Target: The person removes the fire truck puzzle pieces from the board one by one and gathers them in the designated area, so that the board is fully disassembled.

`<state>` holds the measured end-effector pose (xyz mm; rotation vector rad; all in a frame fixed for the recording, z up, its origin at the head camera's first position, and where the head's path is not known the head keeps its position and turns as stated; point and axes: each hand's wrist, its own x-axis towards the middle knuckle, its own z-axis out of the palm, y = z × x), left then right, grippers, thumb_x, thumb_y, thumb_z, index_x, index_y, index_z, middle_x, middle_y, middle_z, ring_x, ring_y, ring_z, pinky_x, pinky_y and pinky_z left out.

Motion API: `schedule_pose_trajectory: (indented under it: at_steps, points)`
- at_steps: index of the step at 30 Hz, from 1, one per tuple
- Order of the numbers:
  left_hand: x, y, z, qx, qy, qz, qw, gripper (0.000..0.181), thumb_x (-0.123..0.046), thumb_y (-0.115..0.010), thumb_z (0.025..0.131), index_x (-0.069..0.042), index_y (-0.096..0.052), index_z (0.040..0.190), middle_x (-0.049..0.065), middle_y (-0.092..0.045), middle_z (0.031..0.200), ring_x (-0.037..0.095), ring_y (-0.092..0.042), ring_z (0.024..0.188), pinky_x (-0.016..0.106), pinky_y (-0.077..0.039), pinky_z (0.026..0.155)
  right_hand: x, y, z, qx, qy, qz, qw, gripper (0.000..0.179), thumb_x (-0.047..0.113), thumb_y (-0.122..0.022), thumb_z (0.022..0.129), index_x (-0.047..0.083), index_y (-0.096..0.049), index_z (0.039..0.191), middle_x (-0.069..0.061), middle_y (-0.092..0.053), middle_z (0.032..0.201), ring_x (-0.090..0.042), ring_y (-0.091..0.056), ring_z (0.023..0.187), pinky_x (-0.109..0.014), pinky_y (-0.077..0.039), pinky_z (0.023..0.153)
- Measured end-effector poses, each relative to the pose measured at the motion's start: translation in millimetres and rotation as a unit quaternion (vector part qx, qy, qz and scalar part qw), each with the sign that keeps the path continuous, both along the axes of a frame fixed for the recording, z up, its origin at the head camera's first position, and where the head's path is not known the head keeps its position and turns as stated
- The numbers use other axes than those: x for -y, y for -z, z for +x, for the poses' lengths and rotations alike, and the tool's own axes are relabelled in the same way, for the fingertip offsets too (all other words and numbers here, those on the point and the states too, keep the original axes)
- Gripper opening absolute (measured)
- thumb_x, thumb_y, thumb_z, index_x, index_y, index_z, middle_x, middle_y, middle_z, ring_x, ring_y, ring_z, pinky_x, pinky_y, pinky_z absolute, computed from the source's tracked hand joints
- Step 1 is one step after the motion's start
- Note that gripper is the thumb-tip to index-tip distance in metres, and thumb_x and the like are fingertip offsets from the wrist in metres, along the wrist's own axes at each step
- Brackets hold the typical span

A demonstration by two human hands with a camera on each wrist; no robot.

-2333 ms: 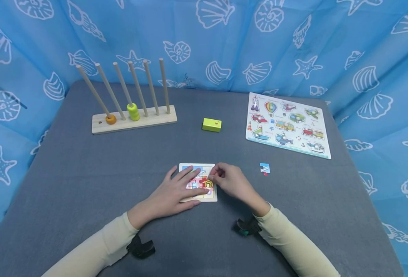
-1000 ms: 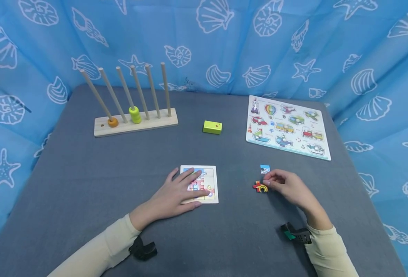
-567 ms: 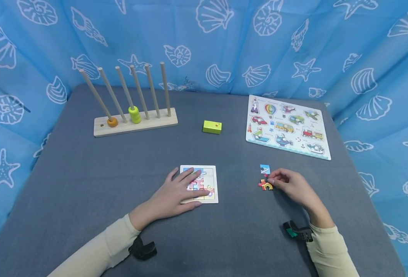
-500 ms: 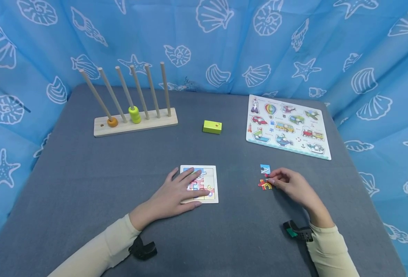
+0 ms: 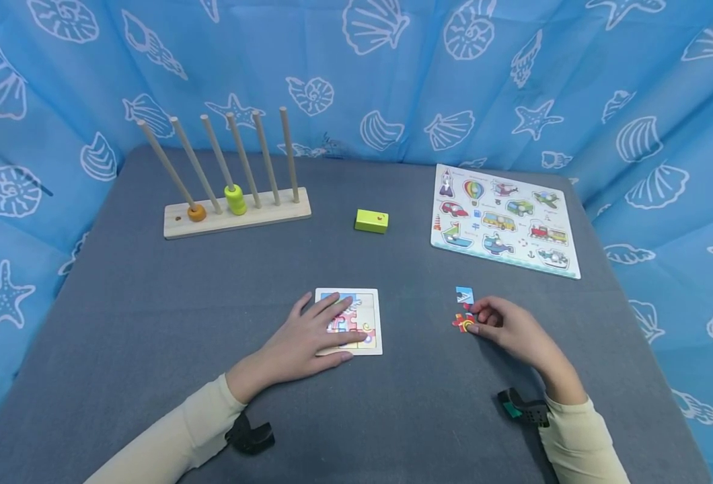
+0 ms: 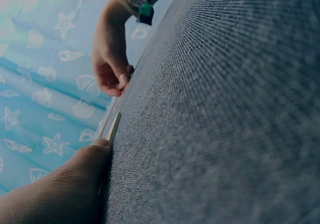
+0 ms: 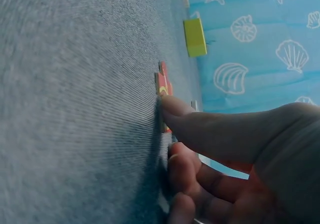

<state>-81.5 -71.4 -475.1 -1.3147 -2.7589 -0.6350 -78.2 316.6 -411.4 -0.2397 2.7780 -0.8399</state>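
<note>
The mid-frame jigsaw [image 5: 366, 310] is part-covered by the spread left hand [image 5: 298, 341]; at right, a red piece [image 5: 460, 323] is seemingly being positioned by the right hand [image 5: 516, 331], grip unclear, release probably next.

Ribbed, matt grey cloth [image 5: 211, 282] is seen beneath a smooth, square, pale-framed puzzle tray [image 5: 378, 336]. Left beyond the tray, a six-rod rack [image 5: 272, 214] is made of unpainted wood; beyond the tray's right half, a lime rectangular block [image 5: 371, 221] is smoothly painted. Farthest beyond, a blue shell-printed cloth curtain [image 5: 417, 74] is creased.
</note>
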Motion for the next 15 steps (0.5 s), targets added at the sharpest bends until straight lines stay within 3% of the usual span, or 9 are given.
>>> schedule_pose_trajectory:
  at_steps: [7, 15]
  points:
    - [-0.4, 0.4, 0.2, -0.004, -0.003, -0.006, 1.0000, 0.040, -0.054, -0.044, 0.097, -0.049, -0.046, 0.137, 0.000, -0.026, 0.157, 0.023, -0.020, 0.145, 0.064, -0.016, 0.108, -1.1, -1.0, 0.5, -0.006, -0.009, 0.012, 0.9999, 0.022, 0.015, -0.072, 0.086, 0.005, -0.062, 0.101, -0.002, -0.057, 0.084, -0.009, -0.049, 0.072, -0.025, -0.040, 0.062]
    - [-0.1, 0.2, 0.4, 0.000, -0.004, -0.009, 0.9999, 0.040, -0.054, -0.043, 0.097, -0.050, -0.046, 0.136, 0.000, -0.027, 0.157, 0.022, -0.020, 0.146, 0.064, -0.015, 0.109, 0.2, -2.7, -1.8, 0.013, 0.012, -0.001, 0.9998, 0.041, 0.022, -0.068, 0.090, -0.002, -0.053, 0.119, -0.006, -0.056, 0.093, -0.011, -0.048, 0.074, -0.024, -0.039, 0.062]
